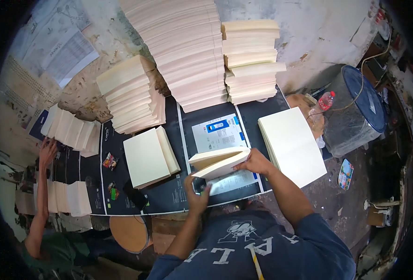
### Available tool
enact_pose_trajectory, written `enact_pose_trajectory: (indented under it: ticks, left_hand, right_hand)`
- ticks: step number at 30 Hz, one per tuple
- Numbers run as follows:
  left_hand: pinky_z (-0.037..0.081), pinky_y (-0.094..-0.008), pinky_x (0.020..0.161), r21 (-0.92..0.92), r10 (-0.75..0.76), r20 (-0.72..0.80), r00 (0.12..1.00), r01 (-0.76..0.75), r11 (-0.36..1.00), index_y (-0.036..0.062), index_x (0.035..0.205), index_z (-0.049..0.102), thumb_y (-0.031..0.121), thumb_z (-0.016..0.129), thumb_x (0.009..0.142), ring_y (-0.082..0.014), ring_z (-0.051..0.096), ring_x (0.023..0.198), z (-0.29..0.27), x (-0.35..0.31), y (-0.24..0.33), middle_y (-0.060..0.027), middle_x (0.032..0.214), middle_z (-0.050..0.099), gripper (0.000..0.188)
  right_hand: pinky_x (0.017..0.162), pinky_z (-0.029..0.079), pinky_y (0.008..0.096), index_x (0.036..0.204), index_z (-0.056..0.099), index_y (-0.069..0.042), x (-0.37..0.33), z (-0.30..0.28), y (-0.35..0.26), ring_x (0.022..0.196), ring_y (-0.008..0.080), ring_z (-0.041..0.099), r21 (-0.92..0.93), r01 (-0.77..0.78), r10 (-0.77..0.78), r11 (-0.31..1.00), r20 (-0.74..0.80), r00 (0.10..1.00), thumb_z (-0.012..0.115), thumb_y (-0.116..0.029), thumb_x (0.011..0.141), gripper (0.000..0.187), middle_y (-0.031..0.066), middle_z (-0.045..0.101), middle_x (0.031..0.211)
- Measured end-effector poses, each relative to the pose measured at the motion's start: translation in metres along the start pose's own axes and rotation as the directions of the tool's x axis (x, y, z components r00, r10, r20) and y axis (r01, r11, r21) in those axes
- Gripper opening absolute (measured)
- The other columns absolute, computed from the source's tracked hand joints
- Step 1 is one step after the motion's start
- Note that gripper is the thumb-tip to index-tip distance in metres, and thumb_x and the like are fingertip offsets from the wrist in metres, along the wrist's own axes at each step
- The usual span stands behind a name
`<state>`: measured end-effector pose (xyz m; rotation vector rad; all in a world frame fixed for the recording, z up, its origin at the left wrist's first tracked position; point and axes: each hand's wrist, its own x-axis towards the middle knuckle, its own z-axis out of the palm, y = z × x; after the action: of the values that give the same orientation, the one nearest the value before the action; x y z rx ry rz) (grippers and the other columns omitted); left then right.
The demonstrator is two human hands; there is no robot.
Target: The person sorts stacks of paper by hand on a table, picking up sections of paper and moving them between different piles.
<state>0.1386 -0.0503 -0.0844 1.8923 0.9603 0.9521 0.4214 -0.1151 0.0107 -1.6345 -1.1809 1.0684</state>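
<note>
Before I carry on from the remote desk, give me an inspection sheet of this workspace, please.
Surface: dark table, printed sheet lying on it.
Job's things: part-open sheaf in hand; left stack and right stack on either side; taller stacks behind.
Clutter: red packet and black item, kind unclear, on the table; bottle beside the drum.
Hands: right hand grips the sheaf; left hand at its other end, grip unclear.
Cables: pale cord by the drum.
Surroundings: stained wall, round stool, co-worker's hand at the far-left stack.
</note>
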Motion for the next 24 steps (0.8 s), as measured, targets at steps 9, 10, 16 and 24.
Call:
enact_pose_trajectory:
  ticks: [9,10,16,24]
  left_hand:
    - [0.052,-0.0279,0.064,0.082,-0.149,0.35,0.925,0.129,0.988,-0.0003,0.094,0.073,0.018,0.073,0.086,-0.0152,0.068,0.07,-0.023,0.07,0.016,-0.0125,0.079,0.073,0.02]
    - [0.052,-0.0283,0.063,0.029,-0.127,0.204,0.971,0.124,0.992,-0.0006,0.094,0.073,0.017,0.073,0.087,-0.0153,0.068,0.069,-0.013,0.06,0.021,-0.013,0.079,0.073,0.019]
    - [0.053,-0.0299,0.064,0.046,-0.185,0.103,0.977,0.181,0.982,-0.0016,0.095,0.073,0.014,0.072,0.086,-0.0141,0.069,0.07,-0.003,0.05,0.043,-0.0134,0.079,0.073,0.018]
    - [0.053,-0.0373,0.074,0.019,-0.132,-0.171,0.976,0.138,0.99,-0.0028,0.095,0.07,0.017,0.075,0.084,-0.0253,0.07,0.086,0.014,0.032,0.015,-0.0189,0.089,0.071,0.023]
  right_hand:
    - [0.09,0.051,0.0314,0.119,0.066,-0.006,0.008,0.006,0.029,0.099,0.022,0.07,-0.078,0.046,-0.049,0.996,-0.031,0.998,0.082,-0.015,0.074,0.049,0.0127,0.073,0.105]
    - [0.089,0.052,0.0314,0.118,0.066,-0.006,0.006,0.011,0.027,0.099,0.0224,0.07,-0.085,0.043,-0.05,0.995,-0.086,0.995,0.082,-0.015,0.074,0.048,0.013,0.073,0.105]
    - [0.087,0.053,0.0324,0.116,0.066,-0.008,-0.002,0.014,0.03,0.098,0.0262,0.07,-0.067,0.03,-0.038,0.997,-0.126,0.991,0.082,-0.019,0.076,0.045,0.0136,0.072,0.105]
    - [0.088,0.052,0.0313,0.113,0.069,-0.006,-0.002,0.023,0.013,0.098,0.0232,0.07,-0.086,-0.002,-0.01,0.996,-0.14,0.99,0.082,-0.015,0.074,0.042,0.0121,0.073,0.106]
